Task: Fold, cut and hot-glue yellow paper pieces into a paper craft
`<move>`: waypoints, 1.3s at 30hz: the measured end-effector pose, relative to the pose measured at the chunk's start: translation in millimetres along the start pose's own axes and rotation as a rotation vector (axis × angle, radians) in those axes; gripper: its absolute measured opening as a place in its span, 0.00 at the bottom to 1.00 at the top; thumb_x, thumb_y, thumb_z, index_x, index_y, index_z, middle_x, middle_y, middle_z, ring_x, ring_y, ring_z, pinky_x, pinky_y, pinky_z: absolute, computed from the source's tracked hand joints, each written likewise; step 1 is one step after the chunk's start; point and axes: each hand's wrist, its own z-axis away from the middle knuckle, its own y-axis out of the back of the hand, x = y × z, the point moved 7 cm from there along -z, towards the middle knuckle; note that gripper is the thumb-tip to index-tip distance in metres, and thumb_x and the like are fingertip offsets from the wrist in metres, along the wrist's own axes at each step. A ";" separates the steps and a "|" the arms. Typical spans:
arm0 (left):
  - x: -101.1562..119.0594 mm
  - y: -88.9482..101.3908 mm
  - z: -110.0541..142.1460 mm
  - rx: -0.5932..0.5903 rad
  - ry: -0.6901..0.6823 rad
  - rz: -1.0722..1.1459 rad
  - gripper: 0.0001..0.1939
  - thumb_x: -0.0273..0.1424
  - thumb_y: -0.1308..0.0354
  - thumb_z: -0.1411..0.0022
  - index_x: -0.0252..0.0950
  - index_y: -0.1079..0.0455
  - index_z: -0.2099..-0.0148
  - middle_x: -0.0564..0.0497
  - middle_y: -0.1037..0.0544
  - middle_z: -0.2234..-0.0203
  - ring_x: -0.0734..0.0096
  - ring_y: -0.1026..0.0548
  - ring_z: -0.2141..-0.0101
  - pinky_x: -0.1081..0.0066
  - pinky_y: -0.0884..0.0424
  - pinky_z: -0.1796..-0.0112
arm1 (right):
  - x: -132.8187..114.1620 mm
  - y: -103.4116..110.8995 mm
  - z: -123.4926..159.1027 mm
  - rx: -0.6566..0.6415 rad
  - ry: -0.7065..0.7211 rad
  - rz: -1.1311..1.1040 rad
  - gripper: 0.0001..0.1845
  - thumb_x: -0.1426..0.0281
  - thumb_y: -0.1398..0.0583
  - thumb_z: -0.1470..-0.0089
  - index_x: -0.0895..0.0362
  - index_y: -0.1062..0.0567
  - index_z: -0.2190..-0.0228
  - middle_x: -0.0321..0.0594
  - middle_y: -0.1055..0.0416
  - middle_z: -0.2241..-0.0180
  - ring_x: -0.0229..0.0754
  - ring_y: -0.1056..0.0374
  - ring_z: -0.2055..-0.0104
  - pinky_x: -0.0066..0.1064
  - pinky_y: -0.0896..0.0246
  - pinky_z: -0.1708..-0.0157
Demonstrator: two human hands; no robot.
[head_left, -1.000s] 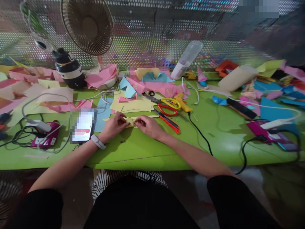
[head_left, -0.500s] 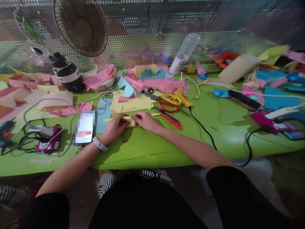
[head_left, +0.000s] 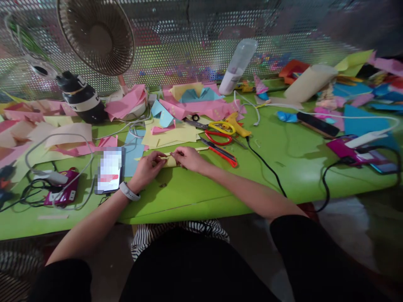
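Between my two hands is a small piece of yellow paper (head_left: 171, 162), partly covered by fingers. My left hand (head_left: 149, 168), with a pale watch band on its wrist, pinches the paper's left end. At the other end my right hand (head_left: 188, 159) grips it with thumb and fingertips. A thin yellow strip sticks out on both sides of the hands. Just behind lie yellow paper sheets (head_left: 171, 136) and a folded light-blue paper piece (head_left: 163, 113). Right of my right hand rest a red utility knife (head_left: 222, 153) and scissors with yellow handles (head_left: 222, 127).
A phone (head_left: 109, 170) lies left of my left hand, near a purple power strip (head_left: 64, 188) with looped cables. A yellow glue gun (head_left: 236, 126) trails a black cord rightward. At the back stand a fan (head_left: 97, 40), a black bottle (head_left: 82, 98) and a tilted clear bottle (head_left: 238, 67).
The yellow paper looks more curved between my fingers than before. Both hands still hold it, with slight finger shifts. The whole view has moved a little, so things sit further left.
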 end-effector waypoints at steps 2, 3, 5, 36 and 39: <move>-1.2 -2.1 -1.1 -0.019 0.023 0.032 0.09 0.34 0.43 0.37 0.37 0.29 0.56 0.50 0.19 0.72 0.64 0.22 0.71 0.67 0.29 0.68 | -2.1 -0.3 1.8 0.016 0.005 0.035 0.11 0.65 0.42 0.36 0.57 0.26 0.68 0.35 0.25 0.75 0.35 0.33 0.76 0.26 0.45 0.74; -0.1 -2.4 -1.2 -0.022 0.018 0.038 0.09 0.35 0.45 0.36 0.37 0.29 0.56 0.50 0.19 0.72 0.64 0.22 0.71 0.66 0.29 0.68 | -3.5 -0.5 2.4 0.023 0.012 0.061 0.10 0.66 0.41 0.36 0.57 0.25 0.67 0.36 0.24 0.73 0.35 0.32 0.75 0.26 0.45 0.74; 4.8 -1.1 -0.8 -0.028 -0.021 0.032 0.12 0.36 0.48 0.33 0.37 0.29 0.55 0.49 0.19 0.71 0.63 0.22 0.69 0.65 0.29 0.66 | -6.6 0.0 3.5 0.037 0.026 0.131 0.09 0.66 0.41 0.37 0.58 0.24 0.66 0.38 0.22 0.70 0.36 0.31 0.72 0.27 0.45 0.73; 5.1 0.0 -3.8 -0.034 -0.150 -0.117 0.11 0.36 0.43 0.33 0.38 0.28 0.68 0.48 0.23 0.68 0.64 0.26 0.65 0.63 0.29 0.61 | -11.7 9.8 17.2 -0.018 0.095 0.115 0.05 0.69 0.36 0.43 0.58 0.25 0.67 0.39 0.24 0.70 0.38 0.32 0.71 0.30 0.41 0.70; 8.8 -0.5 -4.2 -0.019 -0.141 -0.120 0.12 0.36 0.43 0.34 0.38 0.29 0.70 0.47 0.23 0.68 0.63 0.26 0.65 0.62 0.29 0.62 | -6.7 10.9 14.2 0.002 0.064 0.053 0.06 0.69 0.36 0.43 0.58 0.24 0.64 0.41 0.22 0.68 0.39 0.29 0.69 0.30 0.38 0.69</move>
